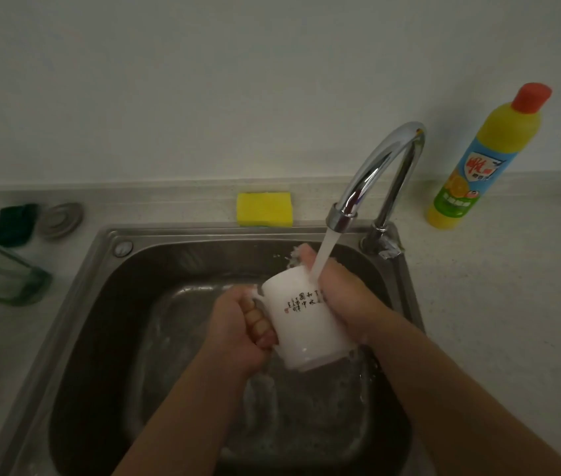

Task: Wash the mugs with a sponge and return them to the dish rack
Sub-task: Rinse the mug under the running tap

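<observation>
A white mug [303, 321] with dark printed characters is tilted over the steel sink [100, 266], its mouth pointing away from me under the running water. My left hand [238, 324] grips the mug's handle with curled fingers. My right hand [344, 297] wraps around the mug's right side near the rim, with fingertips showing beyond the mouth. Water from the chrome tap [375, 173] falls onto the rim and my right hand. A yellow sponge [264, 208] lies on the ledge behind the sink, touched by neither hand.
A yellow dish-soap bottle [485, 156] with a red cap stands on the counter at the right. On the left counter lie a metal sink plug [60, 219], a dark green cloth [13, 223] and a greenish rack or tray [1, 273] at the frame edge.
</observation>
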The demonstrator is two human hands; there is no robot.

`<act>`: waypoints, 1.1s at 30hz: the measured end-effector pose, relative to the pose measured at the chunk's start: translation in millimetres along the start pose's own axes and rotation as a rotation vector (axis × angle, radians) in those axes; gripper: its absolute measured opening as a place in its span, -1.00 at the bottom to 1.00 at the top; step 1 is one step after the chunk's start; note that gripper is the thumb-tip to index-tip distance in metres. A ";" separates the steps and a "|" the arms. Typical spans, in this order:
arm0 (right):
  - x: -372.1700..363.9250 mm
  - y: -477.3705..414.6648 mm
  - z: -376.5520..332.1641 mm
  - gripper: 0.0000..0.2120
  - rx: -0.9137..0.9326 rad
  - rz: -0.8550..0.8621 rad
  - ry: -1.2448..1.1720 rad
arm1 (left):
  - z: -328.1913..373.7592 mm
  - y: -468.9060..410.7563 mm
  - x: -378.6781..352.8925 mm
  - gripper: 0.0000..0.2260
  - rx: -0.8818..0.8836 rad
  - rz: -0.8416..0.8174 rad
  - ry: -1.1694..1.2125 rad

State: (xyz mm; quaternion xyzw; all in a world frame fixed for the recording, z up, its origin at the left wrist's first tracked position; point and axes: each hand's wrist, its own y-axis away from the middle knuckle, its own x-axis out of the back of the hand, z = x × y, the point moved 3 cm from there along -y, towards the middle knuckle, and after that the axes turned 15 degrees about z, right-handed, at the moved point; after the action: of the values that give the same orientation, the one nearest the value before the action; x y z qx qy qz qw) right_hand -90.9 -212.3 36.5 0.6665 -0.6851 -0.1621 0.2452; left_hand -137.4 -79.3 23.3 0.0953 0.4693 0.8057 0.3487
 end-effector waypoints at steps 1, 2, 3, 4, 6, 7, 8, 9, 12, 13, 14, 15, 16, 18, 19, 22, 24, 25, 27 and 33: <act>1.4 -3.4 5.3 -0.60 -0.169 -0.088 -0.163 | 1.2 -0.3 2.4 -0.54 0.015 -0.005 0.010; 1.2 -4.3 9.5 -0.55 -0.312 -0.162 -0.324 | 2.7 0.4 3.9 -0.54 0.031 -0.022 0.023; 2.0 -3.2 16.0 -0.53 -0.401 -0.205 -0.459 | 4.1 1.1 4.2 -0.53 0.047 -0.040 0.043; 1.4 1.1 21.7 -0.51 -0.454 -0.244 -0.566 | 6.1 2.2 3.4 -0.52 0.062 -0.055 0.068; -1.9 13.8 28.3 -0.45 -0.466 -0.352 -0.700 | 10.1 1.3 0.9 -0.53 0.072 -0.053 0.086; -2.8 19.0 28.9 -0.42 -0.430 -0.382 -0.714 | 11.5 -1.5 0.3 -0.54 0.065 -0.028 0.070; -3.9 23.1 27.8 -0.41 -0.384 -0.391 -0.698 | 12.2 -2.7 -0.8 -0.57 0.055 -0.005 0.038; -4.6 24.1 27.8 -0.42 -0.348 -0.368 -0.661 | 10.4 -4.0 -1.6 -0.62 0.044 0.007 -0.005; -5.1 28.0 24.6 -0.43 -0.311 -0.295 -0.574 | 1.3 6.2 -11.8 -0.72 0.021 -0.037 -0.113; -5.0 27.9 23.9 -0.45 -0.302 -0.271 -0.579 | -1.6 8.0 -13.9 -0.71 -0.008 -0.025 -0.128; -4.9 28.5 22.7 -0.48 -0.291 -0.248 -0.598 | -3.6 9.0 -15.3 -0.69 -0.055 0.006 -0.130; -4.6 29.4 21.4 -0.51 -0.281 -0.218 -0.629 | -4.6 7.8 -16.3 -0.69 -0.132 0.033 -0.163; -4.1 29.0 21.7 -0.53 -0.271 -0.185 -0.668 | -4.8 6.0 -18.1 -0.70 -0.214 0.045 -0.203; -2.4 29.4 21.4 -0.52 -0.249 -0.131 -0.715 | -2.8 7.2 -23.6 -0.70 -0.356 0.078 -0.275; -2.8 29.7 21.4 -0.52 -0.235 -0.120 -0.719 | -2.9 9.2 -25.3 -0.67 -0.408 0.093 -0.341; -6.8 29.7 23.0 -0.57 -0.159 -0.018 -0.639 | -2.9 25.5 -30.6 -0.63 -0.608 0.074 -0.584; -10.0 28.8 21.6 -0.62 -0.069 0.109 -0.521 | -0.4 37.8 -28.0 -0.40 -0.716 0.043 -0.600; -11.4 30.2 19.1 -0.63 -0.034 0.150 -0.494 | 2.5 38.5 -24.8 -0.34 -0.740 0.020 -0.568; -12.1 36.1 15.7 -0.61 -0.040 0.188 -0.512 | 7.6 33.7 -19.6 -0.27 -0.678 -0.064 -0.505; -3.9 43.4 10.1 -0.65 -0.042 0.157 -0.487 | 7.0 31.3 -13.7 -0.52 -0.116 -0.340 -0.189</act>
State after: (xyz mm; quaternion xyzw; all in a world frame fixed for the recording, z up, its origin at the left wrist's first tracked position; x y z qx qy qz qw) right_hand -132.7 -206.9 51.4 0.5473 -0.7701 -0.3123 0.0988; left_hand -138.7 -93.3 55.2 0.0698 0.3966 0.7485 0.5269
